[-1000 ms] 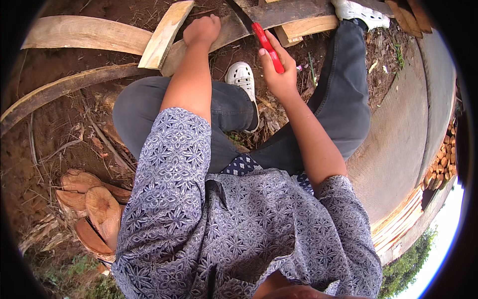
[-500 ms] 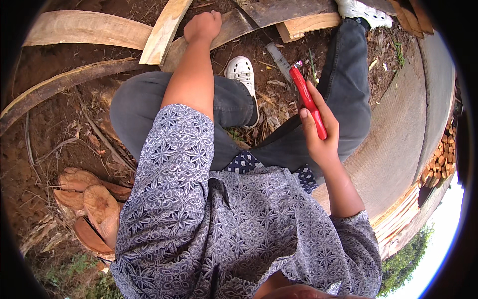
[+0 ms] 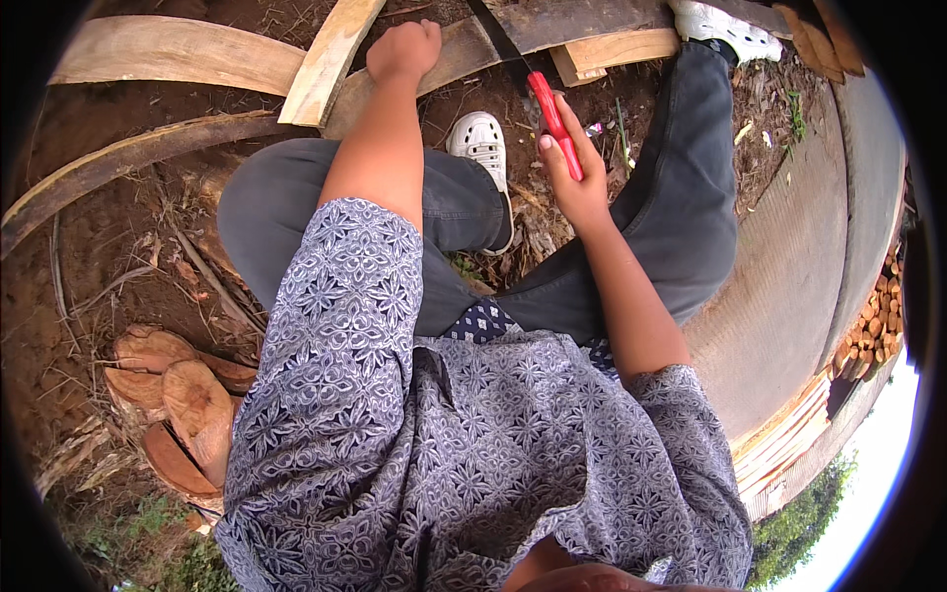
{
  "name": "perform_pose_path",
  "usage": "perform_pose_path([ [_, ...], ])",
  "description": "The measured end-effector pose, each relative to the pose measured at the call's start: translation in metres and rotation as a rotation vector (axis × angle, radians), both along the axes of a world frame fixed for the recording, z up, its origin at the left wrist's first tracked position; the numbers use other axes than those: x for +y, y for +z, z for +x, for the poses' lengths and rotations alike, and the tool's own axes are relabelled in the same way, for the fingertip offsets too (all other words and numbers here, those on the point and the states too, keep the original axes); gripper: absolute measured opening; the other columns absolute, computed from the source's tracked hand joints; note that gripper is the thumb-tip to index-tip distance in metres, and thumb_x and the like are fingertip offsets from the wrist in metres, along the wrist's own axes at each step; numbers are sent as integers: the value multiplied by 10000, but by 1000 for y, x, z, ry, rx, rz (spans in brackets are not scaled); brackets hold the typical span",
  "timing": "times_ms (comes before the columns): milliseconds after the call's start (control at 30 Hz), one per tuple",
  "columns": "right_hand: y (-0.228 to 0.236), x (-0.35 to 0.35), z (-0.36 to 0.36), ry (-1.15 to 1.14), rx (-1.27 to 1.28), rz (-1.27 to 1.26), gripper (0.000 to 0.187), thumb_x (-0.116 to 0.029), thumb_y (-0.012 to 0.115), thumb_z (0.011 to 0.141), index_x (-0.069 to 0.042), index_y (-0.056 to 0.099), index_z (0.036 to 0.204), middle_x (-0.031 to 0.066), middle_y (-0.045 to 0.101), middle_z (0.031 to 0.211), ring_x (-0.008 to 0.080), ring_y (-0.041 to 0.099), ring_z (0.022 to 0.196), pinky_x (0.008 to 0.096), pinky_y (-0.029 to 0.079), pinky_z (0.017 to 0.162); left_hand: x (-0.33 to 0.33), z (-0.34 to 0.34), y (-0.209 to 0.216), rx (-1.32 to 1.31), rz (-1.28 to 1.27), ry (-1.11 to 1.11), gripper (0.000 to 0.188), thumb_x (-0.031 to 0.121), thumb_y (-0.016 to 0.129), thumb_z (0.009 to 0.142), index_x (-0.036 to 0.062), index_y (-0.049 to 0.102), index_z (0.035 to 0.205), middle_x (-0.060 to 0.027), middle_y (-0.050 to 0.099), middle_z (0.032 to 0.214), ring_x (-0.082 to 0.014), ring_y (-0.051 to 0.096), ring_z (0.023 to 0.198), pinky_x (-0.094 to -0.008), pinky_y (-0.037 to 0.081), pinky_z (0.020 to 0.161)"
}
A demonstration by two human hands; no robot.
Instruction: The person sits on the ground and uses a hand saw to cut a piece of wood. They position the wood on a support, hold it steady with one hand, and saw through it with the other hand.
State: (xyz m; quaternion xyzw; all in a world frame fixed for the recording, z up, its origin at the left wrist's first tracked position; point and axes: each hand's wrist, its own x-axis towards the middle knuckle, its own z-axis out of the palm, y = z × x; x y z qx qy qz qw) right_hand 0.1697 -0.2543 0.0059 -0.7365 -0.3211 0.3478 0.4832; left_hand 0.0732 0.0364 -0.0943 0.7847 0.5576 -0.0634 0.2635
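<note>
My right hand (image 3: 570,163) is closed round the red handle of a handsaw (image 3: 554,123). Its long dark blade slants away up and left, crossing the brown wooden board (image 3: 459,57) near the top edge. Over that board my left hand (image 3: 404,49) is closed, knuckles up, apparently gripping it; its fingertips are hidden. Just left of that hand, a pale wooden slat (image 3: 330,61) lies across the board.
A long curved plank (image 3: 178,54) and a bark-edged strip (image 3: 138,163) lie on the left. Cut wood pieces (image 3: 197,414) are heaped lower left. My white clogs (image 3: 478,148) rest among the boards. Large grey sheets (image 3: 779,286) stretch along the right, near stacked sticks (image 3: 876,321).
My right hand has pushed the saw forward and to the left, away from my body. The left hand stays nearly where it was on the board.
</note>
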Motion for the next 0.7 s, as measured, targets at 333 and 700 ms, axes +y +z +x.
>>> perform_pose_path([
  [333, 121, -51, -13, 29, 39, -203, 540, -124, 610, 1026, -25, 468, 1537, 106, 670, 1302, 85, 601, 986, 248, 477, 909, 0, -6, 0, 1, -22, 25, 588, 469, 325, 1016, 106, 763, 1165, -200, 729, 1197, -392, 686, 1132, -521, 535, 965],
  [700, 180, -24, -10, 75, -162, -110, 494, -146, 632, 1027, -8, 528, 1490, 81, 700, 1143, 66, 592, 907, 236, 494, 821, -8, -7, 3, 2, 23, 14, 597, 458, 315, 1020, 95, 779, 1123, -205, 738, 1164, -402, 700, 1093, -526, 548, 942],
])
